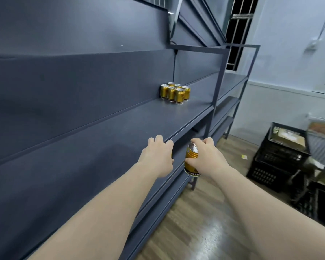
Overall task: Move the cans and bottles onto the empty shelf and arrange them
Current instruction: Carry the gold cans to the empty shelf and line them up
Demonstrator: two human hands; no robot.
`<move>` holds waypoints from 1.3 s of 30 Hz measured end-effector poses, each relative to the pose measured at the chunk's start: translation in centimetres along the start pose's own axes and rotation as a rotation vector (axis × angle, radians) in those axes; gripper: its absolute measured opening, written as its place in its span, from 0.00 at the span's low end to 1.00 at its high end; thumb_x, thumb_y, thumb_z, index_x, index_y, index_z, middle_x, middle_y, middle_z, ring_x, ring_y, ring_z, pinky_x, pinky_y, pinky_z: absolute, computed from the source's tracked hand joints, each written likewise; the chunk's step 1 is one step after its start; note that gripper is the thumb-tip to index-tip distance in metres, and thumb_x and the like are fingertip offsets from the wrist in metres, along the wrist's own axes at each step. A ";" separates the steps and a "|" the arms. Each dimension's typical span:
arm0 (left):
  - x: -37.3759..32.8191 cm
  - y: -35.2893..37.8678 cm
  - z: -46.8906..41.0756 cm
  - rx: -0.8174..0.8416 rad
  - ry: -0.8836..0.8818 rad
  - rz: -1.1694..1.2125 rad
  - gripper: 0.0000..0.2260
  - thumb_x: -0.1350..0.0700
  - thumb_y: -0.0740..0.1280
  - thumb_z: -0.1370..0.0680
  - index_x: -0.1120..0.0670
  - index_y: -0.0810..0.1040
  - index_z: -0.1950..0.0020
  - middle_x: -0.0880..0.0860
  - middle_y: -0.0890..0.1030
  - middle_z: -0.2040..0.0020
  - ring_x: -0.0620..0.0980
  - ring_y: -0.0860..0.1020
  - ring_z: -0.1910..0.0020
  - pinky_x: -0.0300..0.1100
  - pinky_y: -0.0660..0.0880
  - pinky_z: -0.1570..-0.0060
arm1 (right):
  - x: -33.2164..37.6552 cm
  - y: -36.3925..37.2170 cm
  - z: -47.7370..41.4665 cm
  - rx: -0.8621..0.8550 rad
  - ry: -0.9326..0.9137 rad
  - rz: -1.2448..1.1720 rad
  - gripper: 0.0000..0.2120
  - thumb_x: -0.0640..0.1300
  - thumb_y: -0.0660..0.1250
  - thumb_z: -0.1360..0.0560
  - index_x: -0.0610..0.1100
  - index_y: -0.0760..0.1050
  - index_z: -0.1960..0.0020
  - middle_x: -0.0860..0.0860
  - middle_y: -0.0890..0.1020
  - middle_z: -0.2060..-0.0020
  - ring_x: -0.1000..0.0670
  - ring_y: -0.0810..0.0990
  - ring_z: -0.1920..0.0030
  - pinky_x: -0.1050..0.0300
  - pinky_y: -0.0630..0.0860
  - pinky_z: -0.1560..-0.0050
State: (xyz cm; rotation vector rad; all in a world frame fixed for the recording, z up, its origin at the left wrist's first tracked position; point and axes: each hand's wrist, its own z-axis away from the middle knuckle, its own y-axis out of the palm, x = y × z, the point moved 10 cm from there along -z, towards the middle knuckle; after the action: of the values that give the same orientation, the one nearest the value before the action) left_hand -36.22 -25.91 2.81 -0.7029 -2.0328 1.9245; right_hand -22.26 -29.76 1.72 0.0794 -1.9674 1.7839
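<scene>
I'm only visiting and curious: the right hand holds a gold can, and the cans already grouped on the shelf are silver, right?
Not silver: the head view shows the grouped cans on the shelf are gold, like the gold can that the right hand holds.

This looks like a small shop or its stockroom. A long run of dark grey-blue metal display shelving (101, 139), the tiered kind with a back panel used in stores, fills the left side. One shelf carries a tight block of identical gold cans (175, 92), set out like stock. Near the pale wall (289, 62), black plastic crates (278, 158) holding boxed goods stand on the wood-look floor (204, 222). A barred window (236, 34) sits behind the shelving.
</scene>
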 end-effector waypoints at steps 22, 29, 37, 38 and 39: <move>-7.8 2.3 -18.4 0.011 0.032 -0.032 0.20 0.48 0.65 0.19 0.52 0.66 0.30 0.56 0.67 0.34 0.56 0.67 0.37 0.48 0.74 0.45 | -10.0 -4.3 -16.1 -0.042 -0.013 -0.037 0.32 0.52 0.70 0.24 0.52 0.60 0.24 0.46 0.65 0.34 0.41 0.74 0.39 0.47 0.79 0.42; -10.7 3.1 -24.1 0.007 0.001 -0.037 0.22 0.47 0.66 0.19 0.51 0.65 0.28 0.56 0.67 0.33 0.56 0.67 0.35 0.48 0.75 0.43 | -13.7 -5.5 -21.0 -0.019 -0.040 -0.022 0.32 0.51 0.70 0.23 0.52 0.60 0.24 0.46 0.65 0.32 0.43 0.74 0.38 0.50 0.80 0.42; -12.9 4.5 -30.6 0.028 0.012 -0.045 0.23 0.47 0.66 0.19 0.51 0.65 0.27 0.57 0.67 0.31 0.56 0.67 0.33 0.47 0.75 0.42 | -16.7 -5.9 -26.9 0.003 -0.045 -0.009 0.31 0.48 0.69 0.22 0.52 0.59 0.23 0.46 0.64 0.31 0.42 0.74 0.38 0.51 0.79 0.42; -13.1 4.6 -31.6 0.028 0.014 -0.046 0.23 0.47 0.66 0.19 0.51 0.64 0.26 0.57 0.67 0.31 0.56 0.67 0.33 0.47 0.75 0.42 | -17.1 -5.9 -27.8 0.003 -0.044 -0.006 0.31 0.48 0.68 0.22 0.52 0.59 0.23 0.46 0.64 0.31 0.42 0.74 0.38 0.51 0.79 0.43; -13.2 4.8 -32.6 0.029 0.014 -0.045 0.24 0.47 0.66 0.19 0.51 0.64 0.26 0.57 0.67 0.30 0.56 0.67 0.33 0.48 0.75 0.41 | -17.4 -6.0 -28.7 0.001 -0.042 -0.004 0.31 0.48 0.68 0.22 0.52 0.59 0.23 0.46 0.64 0.31 0.42 0.74 0.38 0.52 0.79 0.44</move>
State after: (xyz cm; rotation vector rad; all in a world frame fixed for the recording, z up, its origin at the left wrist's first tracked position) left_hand -8.00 -4.44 3.01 -0.6561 -1.9910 1.9141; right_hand 4.06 -8.09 1.61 0.1219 -1.9939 1.7943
